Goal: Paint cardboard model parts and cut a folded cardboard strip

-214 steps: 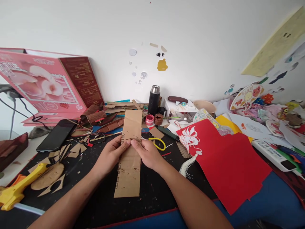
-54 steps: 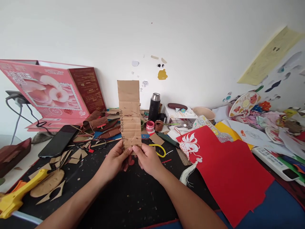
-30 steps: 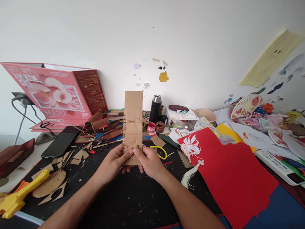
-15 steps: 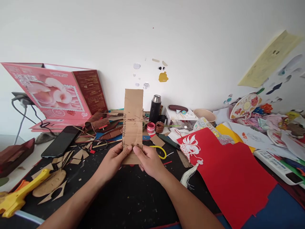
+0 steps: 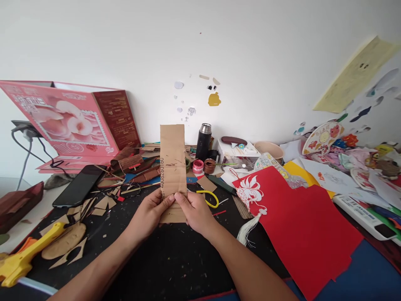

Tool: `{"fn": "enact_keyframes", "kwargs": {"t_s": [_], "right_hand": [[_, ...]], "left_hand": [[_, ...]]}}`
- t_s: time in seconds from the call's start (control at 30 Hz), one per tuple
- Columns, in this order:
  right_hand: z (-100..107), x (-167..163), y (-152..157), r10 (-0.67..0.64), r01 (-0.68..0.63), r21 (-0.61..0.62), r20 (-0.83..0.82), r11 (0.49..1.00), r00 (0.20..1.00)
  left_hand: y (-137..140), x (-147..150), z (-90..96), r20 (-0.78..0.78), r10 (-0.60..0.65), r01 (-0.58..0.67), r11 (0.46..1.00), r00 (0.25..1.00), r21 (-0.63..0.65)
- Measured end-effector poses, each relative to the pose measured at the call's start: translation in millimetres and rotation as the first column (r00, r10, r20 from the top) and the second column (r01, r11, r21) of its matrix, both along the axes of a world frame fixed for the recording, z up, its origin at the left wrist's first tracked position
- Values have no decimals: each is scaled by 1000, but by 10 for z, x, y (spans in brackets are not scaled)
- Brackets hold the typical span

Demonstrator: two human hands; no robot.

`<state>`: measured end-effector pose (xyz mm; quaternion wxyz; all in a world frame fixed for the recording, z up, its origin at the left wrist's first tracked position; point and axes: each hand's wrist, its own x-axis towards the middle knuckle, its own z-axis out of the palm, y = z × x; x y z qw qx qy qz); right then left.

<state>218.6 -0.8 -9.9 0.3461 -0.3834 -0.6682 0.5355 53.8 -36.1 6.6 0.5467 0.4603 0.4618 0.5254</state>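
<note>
We hold a strip of brown cardboard [image 5: 173,156] between us and the cluttered surface's far side, printed digits running along its left edge. Our left hand [image 5: 149,212] pinches its left side and our right hand [image 5: 198,210] its right, thumbs side by side on the near face. We cannot tell whether the strip's lower end touches the black surface [image 5: 163,261]. Just beyond our right hand lies a yellow loop [image 5: 214,200]; behind it stand red [image 5: 198,169] and brown [image 5: 209,168] paint jars and a black flask [image 5: 204,142]. Farther right we see a large red sheet [image 5: 308,228]; to our left, a phone [image 5: 78,187] and a yellow glue gun [image 5: 37,249].
</note>
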Motion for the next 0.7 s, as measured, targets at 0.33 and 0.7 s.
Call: {"fn": "enact_keyframes", "kwargs": {"t_s": [0.33,0.7], "right_hand": [[-54,12,56,-6,6,-16,28,1000,1000],[-1,29,48,29,-30,-27,-49,999,998]], "left_hand": [[37,-19,51,-94,54,-55,998,994,-4],[-9,-66,141,-33,-14,13,1000,999,-13]]}}
